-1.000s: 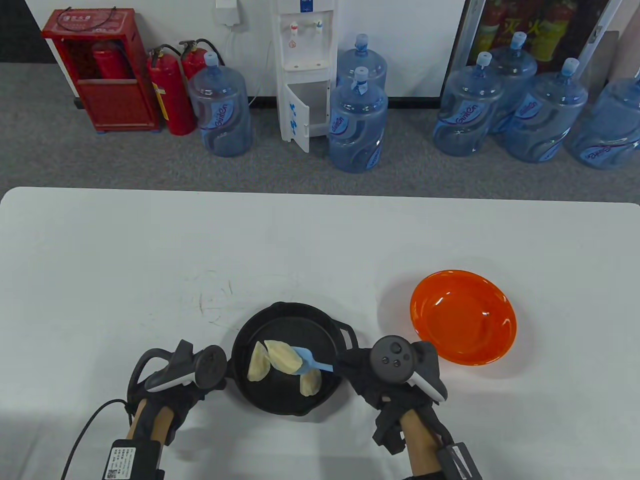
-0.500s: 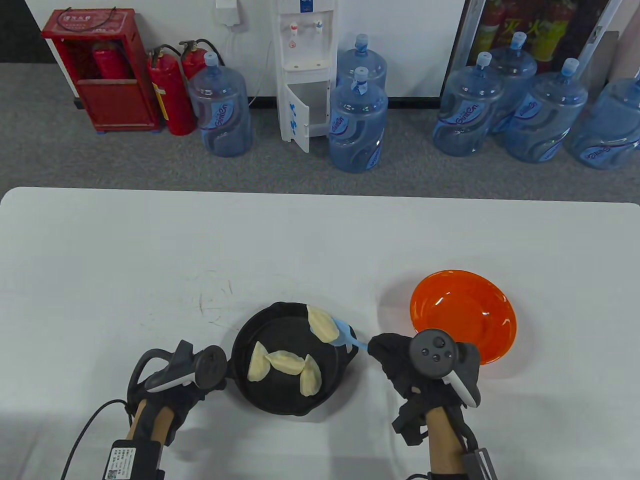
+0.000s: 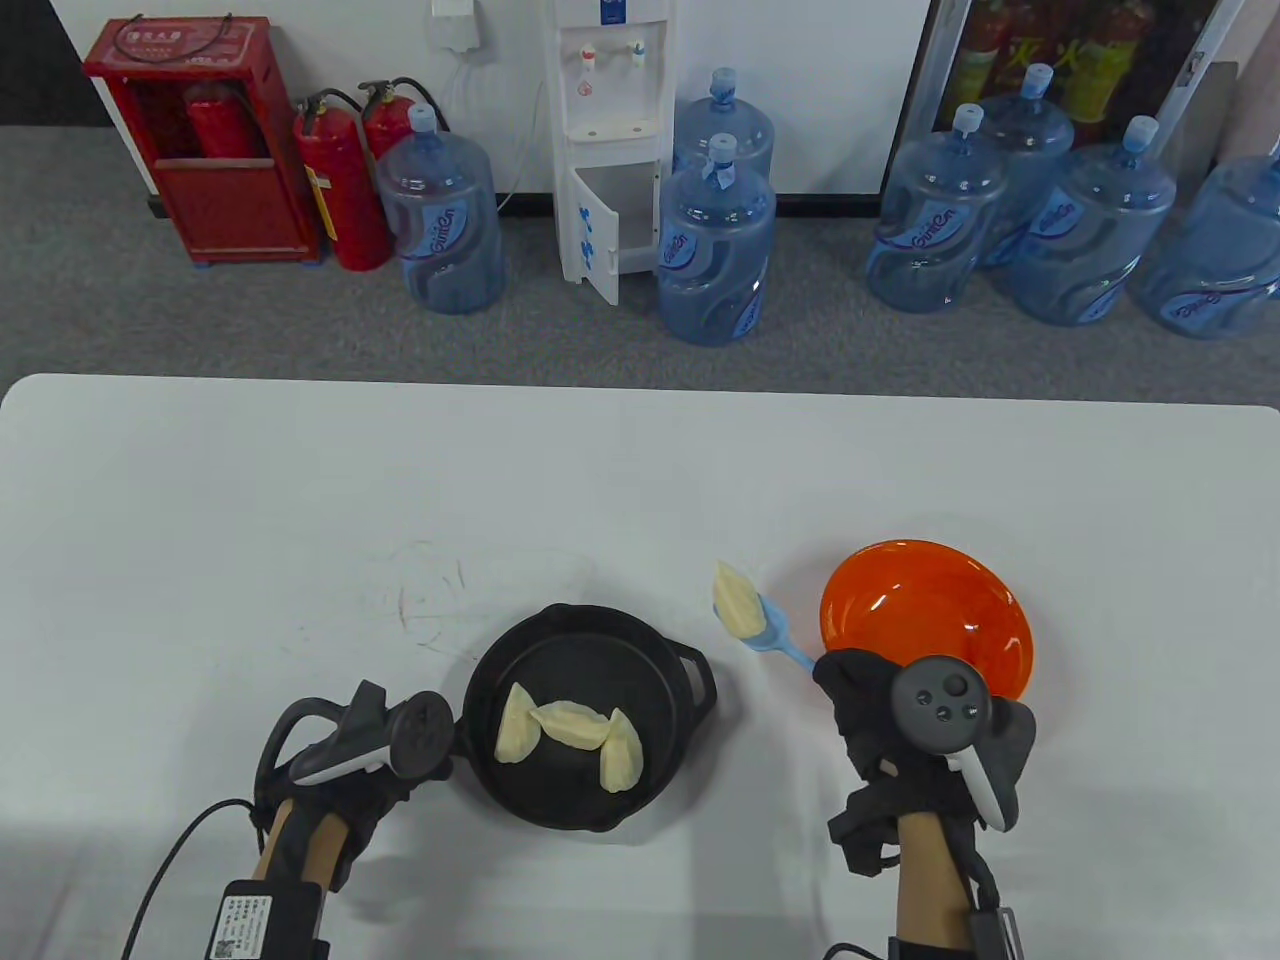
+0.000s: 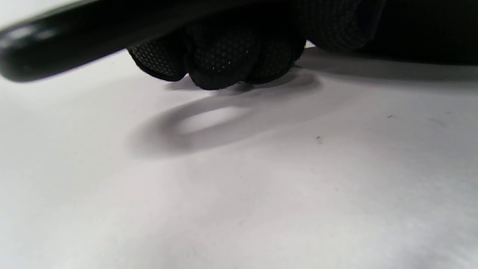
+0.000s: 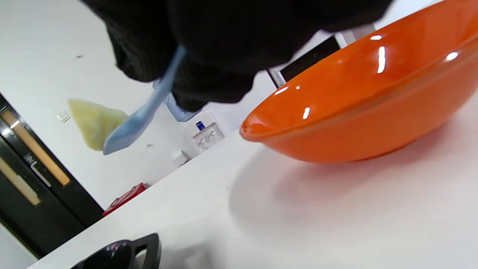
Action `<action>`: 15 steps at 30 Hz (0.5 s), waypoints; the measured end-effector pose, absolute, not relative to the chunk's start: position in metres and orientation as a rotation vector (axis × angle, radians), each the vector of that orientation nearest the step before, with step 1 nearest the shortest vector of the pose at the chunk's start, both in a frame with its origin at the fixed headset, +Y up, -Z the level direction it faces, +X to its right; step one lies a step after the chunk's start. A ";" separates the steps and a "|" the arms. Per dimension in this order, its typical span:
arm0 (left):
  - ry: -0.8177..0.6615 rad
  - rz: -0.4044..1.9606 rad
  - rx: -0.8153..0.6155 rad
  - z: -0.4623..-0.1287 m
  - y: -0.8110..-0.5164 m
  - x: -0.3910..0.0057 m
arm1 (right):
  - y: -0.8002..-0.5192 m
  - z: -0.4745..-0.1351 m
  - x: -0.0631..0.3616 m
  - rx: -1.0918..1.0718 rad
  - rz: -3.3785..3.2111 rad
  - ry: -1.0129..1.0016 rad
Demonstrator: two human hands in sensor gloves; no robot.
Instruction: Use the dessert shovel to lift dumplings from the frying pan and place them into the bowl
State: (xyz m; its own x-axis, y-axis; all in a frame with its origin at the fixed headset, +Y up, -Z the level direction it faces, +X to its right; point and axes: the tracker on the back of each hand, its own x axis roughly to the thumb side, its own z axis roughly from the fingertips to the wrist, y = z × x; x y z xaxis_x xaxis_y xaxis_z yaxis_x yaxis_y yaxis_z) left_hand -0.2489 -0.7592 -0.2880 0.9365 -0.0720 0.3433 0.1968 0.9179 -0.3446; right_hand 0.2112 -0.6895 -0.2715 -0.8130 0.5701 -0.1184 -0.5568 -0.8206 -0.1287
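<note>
The blue dessert shovel (image 3: 775, 637) was gripped at its handle by the curled fingers of the right hand (image 3: 900, 720), with its long axis running diagonally and the blade pointed away from the person, to the left of the orange bowl (image 3: 985, 650). One dumpling (image 3: 735, 600) was carried on the blade, above the table (image 3: 300, 500) between the bowl and the black frying pan (image 3: 665, 665), and three dumplings (image 3: 570, 740) were left inside the pan. The pan handle (image 4: 74, 37) was clasped by the curled fingers of the left hand (image 3: 340, 775), at the pan's side away from the bowl.
</note>
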 end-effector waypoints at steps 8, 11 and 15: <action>-0.333 -0.141 -0.385 -0.287 -0.759 -0.249 | -0.691 -0.270 0.229 -0.278 2.498 -0.120; -0.333 -0.142 -0.384 -0.287 -0.759 -0.249 | -0.690 -0.269 0.236 -0.314 2.492 -0.135; -0.334 -0.141 -0.384 -0.287 -0.759 -0.249 | -0.693 -0.267 0.245 -0.386 2.480 -0.138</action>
